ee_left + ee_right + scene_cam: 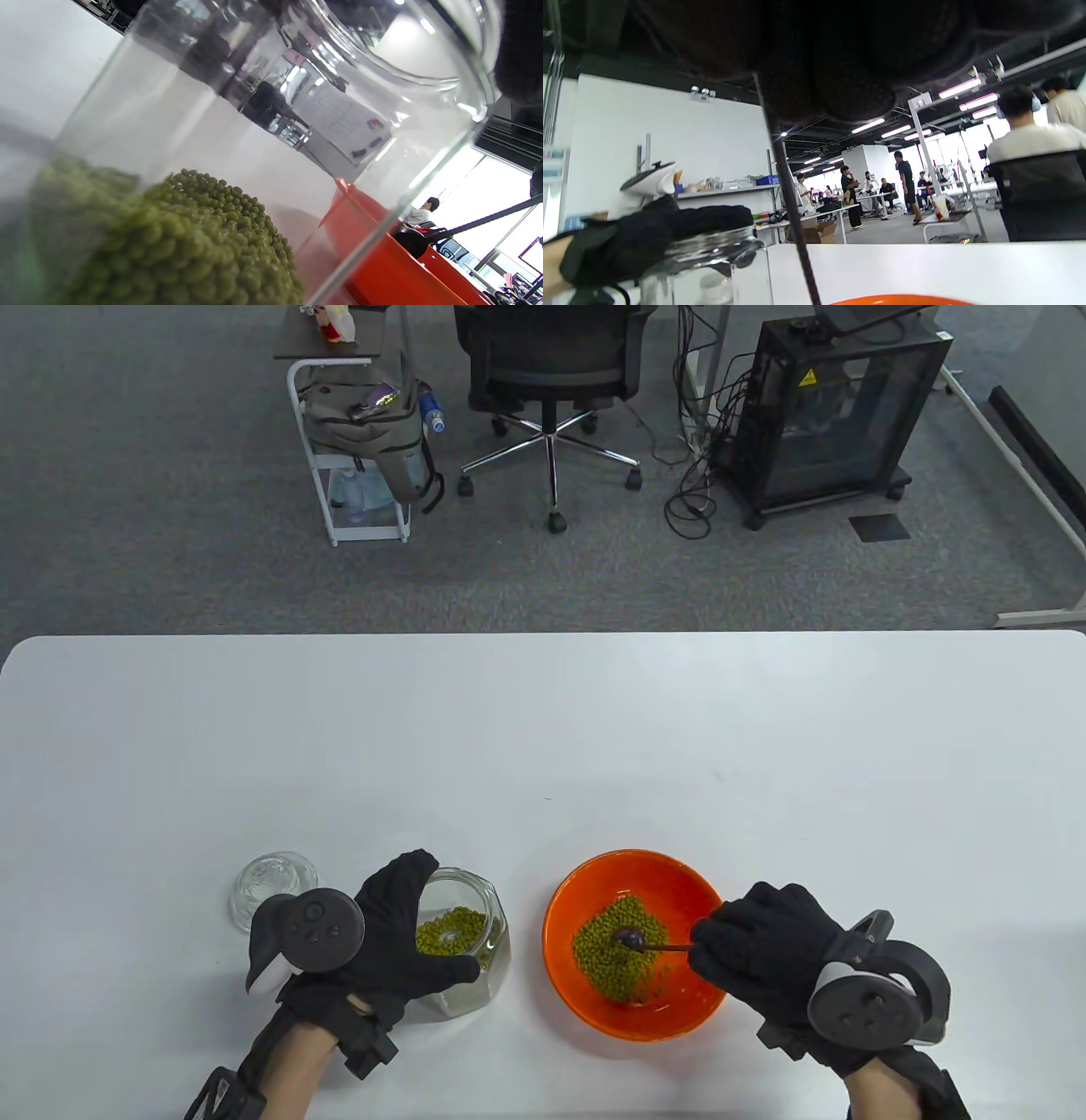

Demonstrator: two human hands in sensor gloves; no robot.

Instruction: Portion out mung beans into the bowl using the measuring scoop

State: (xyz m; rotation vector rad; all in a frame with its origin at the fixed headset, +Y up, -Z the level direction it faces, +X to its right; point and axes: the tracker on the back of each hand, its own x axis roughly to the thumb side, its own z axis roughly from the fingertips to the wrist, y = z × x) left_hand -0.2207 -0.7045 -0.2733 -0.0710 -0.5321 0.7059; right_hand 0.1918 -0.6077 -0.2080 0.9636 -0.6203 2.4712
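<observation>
On the white counter (543, 746) my left grip (386, 933) clamps the jar (475, 916) while my right grip (755, 954) pinches the scoop (632, 937) over the beans (615, 959) in the near-right bowl (594, 1018); a hasty tilt could scatter them.

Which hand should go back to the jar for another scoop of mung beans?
The right hand: it already pinches the measuring scoop, whose head sits over the beans in the orange bowl. The left hand is busy gripping the open glass jar.
</observation>
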